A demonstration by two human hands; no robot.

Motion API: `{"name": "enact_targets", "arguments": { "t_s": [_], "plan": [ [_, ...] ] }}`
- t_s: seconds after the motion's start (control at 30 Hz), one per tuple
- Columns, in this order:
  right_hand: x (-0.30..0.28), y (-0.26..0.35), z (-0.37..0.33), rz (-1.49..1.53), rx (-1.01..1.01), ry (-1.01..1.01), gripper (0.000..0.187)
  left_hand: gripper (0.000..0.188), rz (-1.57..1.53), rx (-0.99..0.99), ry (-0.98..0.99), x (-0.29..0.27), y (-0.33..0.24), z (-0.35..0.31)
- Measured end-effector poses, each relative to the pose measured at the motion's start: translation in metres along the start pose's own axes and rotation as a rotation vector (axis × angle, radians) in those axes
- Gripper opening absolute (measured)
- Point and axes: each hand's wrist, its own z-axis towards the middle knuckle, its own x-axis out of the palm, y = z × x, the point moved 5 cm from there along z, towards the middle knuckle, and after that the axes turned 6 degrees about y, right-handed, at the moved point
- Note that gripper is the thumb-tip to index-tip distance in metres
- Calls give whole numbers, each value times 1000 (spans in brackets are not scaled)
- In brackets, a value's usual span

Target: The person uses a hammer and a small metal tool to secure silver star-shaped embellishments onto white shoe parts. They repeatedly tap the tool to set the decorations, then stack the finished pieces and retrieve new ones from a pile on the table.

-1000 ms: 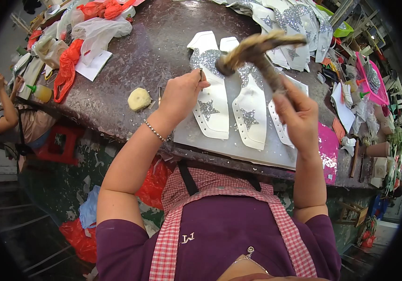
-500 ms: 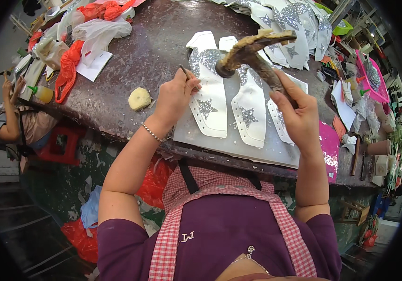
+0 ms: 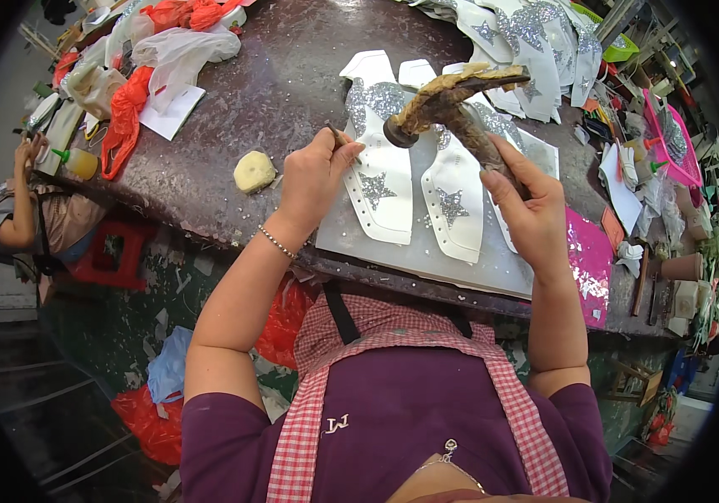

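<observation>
My left hand (image 3: 309,180) pinches a thin dark punch (image 3: 335,132) beside the left edge of a white shoe-upper piece (image 3: 391,216). That piece carries silver glitter and a star, with a row of small holes along its left edge. The punch's lower end is hidden by my fingers. In my right hand (image 3: 530,210) is a hammer (image 3: 453,96), raised above the pieces, its head wrapped in worn brownish material. Below it lies a second star piece (image 3: 462,239), and a third is partly covered by my right hand. All rest on a pale board (image 3: 485,277).
A round cream block (image 3: 254,173) sits left of my left hand. More glitter pieces (image 3: 535,75) are heaped at the far right, near a pink basket (image 3: 674,142). Plastic bags (image 3: 183,63) crowd the far left. Another person (image 3: 32,214) works at the left.
The view has shifted slightly, moving the pieces a little rightward in the picture. My left fingers have moved slightly against the piece's edge. The hammer stays raised in my right hand.
</observation>
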Motion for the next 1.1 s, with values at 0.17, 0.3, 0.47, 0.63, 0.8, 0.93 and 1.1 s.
{"name": "enact_targets", "arguments": {
  "t_s": [0.17, 0.3, 0.47, 0.63, 0.8, 0.93, 1.1],
  "plan": [
    [-2, 11, 5, 23, -20, 14, 39, 16, 117, 139, -23, 2, -15, 1],
    [-18, 47, 8, 361, -424, -128, 41, 18, 89, 207, -27, 4, -19, -1],
    [15, 41, 21, -326, -374, 45, 37, 16, 233, 260, 11, 6, -27, 1],
    [4, 34, 12, -344, -135, 10, 35, 14, -165, -52, -58, 8, 1, 2],
    [-5, -1, 1, -135, 17, -13, 37, 15, 27, 167, -125, 4, -13, 8],
    [-6, -13, -4, -74, 50, 2, 38, 16, 127, 129, -74, 5, -13, 14],
    [-5, -19, -4, -62, 61, -12, 38, 18, 186, 126, -42, 5, -13, 15]
  ]
}}
